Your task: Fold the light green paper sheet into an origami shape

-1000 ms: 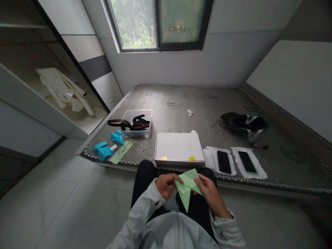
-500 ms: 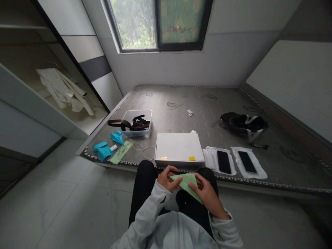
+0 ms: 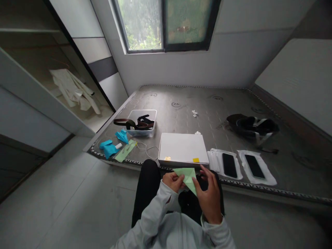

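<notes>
A folded piece of light green paper (image 3: 187,175), creased and roughly triangular, is held up over my lap. My left hand (image 3: 173,181) pinches its lower left side between thumb and fingers. At the right edge, the thumb of my right hand (image 3: 210,197) touches or nearly touches the paper, while the fingers of that hand are spread and raised away from it. Just beyond both hands lies a flat white box (image 3: 183,148) with a yellow sticker (image 3: 195,160) on its front.
Left of the box are a clear plastic bin (image 3: 153,130) with belts (image 3: 145,123), blue folded paper (image 3: 109,149), another green paper (image 3: 126,151) and a white cable (image 3: 146,148). To the right lie two phones (image 3: 229,165) on white wrapping and a black cap-like item (image 3: 251,127).
My right hand has loosened its grip, and its fingers have lifted apart from the green paper. The paper has turned slightly and moved up a little. The whole view has shifted slightly.
</notes>
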Available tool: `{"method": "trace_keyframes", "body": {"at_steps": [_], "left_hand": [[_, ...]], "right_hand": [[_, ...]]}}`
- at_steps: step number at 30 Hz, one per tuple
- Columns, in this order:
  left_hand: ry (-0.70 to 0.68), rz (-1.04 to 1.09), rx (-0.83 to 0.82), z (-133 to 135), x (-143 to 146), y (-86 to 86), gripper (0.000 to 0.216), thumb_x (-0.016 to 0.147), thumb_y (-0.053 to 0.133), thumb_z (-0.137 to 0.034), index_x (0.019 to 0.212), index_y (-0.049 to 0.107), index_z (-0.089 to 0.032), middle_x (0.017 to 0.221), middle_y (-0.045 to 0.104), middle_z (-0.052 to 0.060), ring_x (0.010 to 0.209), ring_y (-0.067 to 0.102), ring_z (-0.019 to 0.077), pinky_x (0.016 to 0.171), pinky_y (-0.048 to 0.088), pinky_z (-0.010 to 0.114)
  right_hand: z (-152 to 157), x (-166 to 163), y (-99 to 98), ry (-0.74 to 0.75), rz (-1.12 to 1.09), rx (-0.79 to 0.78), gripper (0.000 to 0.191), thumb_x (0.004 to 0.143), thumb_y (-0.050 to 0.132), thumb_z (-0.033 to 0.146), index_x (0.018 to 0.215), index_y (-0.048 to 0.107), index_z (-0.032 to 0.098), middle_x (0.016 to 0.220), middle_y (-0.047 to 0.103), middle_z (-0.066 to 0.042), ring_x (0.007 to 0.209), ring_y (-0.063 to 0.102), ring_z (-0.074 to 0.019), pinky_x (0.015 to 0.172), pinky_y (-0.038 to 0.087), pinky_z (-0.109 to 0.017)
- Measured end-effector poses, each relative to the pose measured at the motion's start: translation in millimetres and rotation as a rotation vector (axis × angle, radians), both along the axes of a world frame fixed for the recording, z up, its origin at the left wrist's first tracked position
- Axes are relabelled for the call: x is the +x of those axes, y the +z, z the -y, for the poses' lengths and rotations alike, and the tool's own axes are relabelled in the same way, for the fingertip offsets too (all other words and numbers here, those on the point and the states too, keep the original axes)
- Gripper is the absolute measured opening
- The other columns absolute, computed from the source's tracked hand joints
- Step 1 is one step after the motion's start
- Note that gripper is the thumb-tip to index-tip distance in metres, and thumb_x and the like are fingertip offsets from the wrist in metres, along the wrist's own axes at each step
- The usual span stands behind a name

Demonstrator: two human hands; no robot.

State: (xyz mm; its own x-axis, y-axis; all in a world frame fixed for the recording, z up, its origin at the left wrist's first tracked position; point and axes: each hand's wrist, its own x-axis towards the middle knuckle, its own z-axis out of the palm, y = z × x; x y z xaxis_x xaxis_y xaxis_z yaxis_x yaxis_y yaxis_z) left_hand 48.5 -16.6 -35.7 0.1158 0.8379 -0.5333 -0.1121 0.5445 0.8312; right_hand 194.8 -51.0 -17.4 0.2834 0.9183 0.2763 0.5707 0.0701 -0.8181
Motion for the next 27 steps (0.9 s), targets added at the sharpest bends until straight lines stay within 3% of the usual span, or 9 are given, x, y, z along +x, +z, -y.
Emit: {"method": "trace_keyframes", "body": {"at_steps": [3, 6, 12, 16, 23, 27], "left_hand": [[-0.010, -0.096, 0.006, -4, -3, 2.0, 0.065, 0.055, 0.074, -0.063, 0.093, 0.074, -0.010, 0.083, 0.076, 0.012, 0.062, 0.070, 0.0161, 0.060, 0.060, 0.023], [-0.035, -0.118, 0.076, -3, -4, 6.9, 0.058, 0.063, 0.070, -0.059, 0.094, 0.074, -0.011, 0.084, 0.076, 0.011, 0.071, 0.072, 0.0188, 0.063, 0.060, 0.024], [-0.057, -0.070, 0.283, 4, -3, 21.5, 0.054, 0.070, 0.064, -0.057, 0.105, 0.072, -0.017, 0.103, 0.074, 0.007, 0.095, 0.071, 0.0197, 0.083, 0.060, 0.024], [-0.028, -0.019, 0.290, 4, -3, 22.2, 0.060, 0.066, 0.069, -0.057, 0.111, 0.069, -0.016, 0.111, 0.071, 0.009, 0.099, 0.070, 0.0190, 0.089, 0.059, 0.025], [0.008, -0.142, 0.293, 3, -4, 14.0, 0.053, 0.073, 0.061, -0.054, 0.107, 0.071, -0.015, 0.105, 0.074, 0.008, 0.092, 0.071, 0.0181, 0.081, 0.061, 0.023], [-0.012, -0.141, 0.264, 6, -1, 15.3, 0.044, 0.075, 0.060, -0.042, 0.109, 0.069, -0.015, 0.102, 0.075, 0.007, 0.086, 0.072, 0.0161, 0.074, 0.061, 0.021]], "right_hand": [[4, -1, -4.9, 0.248, 0.228, 0.097, 0.037, 0.088, 0.057, 0.034, 0.123, 0.060, 0.023, 0.127, 0.060, -0.008, 0.119, 0.055, -0.0246, 0.105, 0.042, -0.043], [5, -3, -9.9, 0.416, 0.248, 0.055, 0.038, 0.092, 0.052, 0.031, 0.127, 0.059, 0.018, 0.130, 0.059, -0.009, 0.121, 0.055, -0.0235, 0.104, 0.045, -0.039], [4, -8, -0.6, 0.372, 0.167, -0.045, 0.044, 0.095, 0.045, 0.033, 0.135, 0.051, 0.017, 0.132, 0.056, -0.011, 0.118, 0.058, -0.0249, 0.100, 0.049, -0.037], [2, -11, 9.9, 0.374, 0.134, -0.075, 0.045, 0.096, 0.042, 0.035, 0.138, 0.047, 0.019, 0.130, 0.057, -0.011, 0.112, 0.062, -0.0252, 0.096, 0.051, -0.037], [4, -14, 5.9, 0.366, 0.111, -0.127, 0.057, 0.093, 0.049, 0.036, 0.145, 0.036, 0.016, 0.132, 0.056, -0.013, 0.113, 0.061, -0.0237, 0.096, 0.051, -0.035], [6, -15, 5.6, 0.350, 0.077, -0.128, 0.057, 0.094, 0.044, 0.030, 0.147, 0.032, 0.013, 0.131, 0.057, -0.013, 0.113, 0.062, -0.0228, 0.094, 0.051, -0.033]]}}
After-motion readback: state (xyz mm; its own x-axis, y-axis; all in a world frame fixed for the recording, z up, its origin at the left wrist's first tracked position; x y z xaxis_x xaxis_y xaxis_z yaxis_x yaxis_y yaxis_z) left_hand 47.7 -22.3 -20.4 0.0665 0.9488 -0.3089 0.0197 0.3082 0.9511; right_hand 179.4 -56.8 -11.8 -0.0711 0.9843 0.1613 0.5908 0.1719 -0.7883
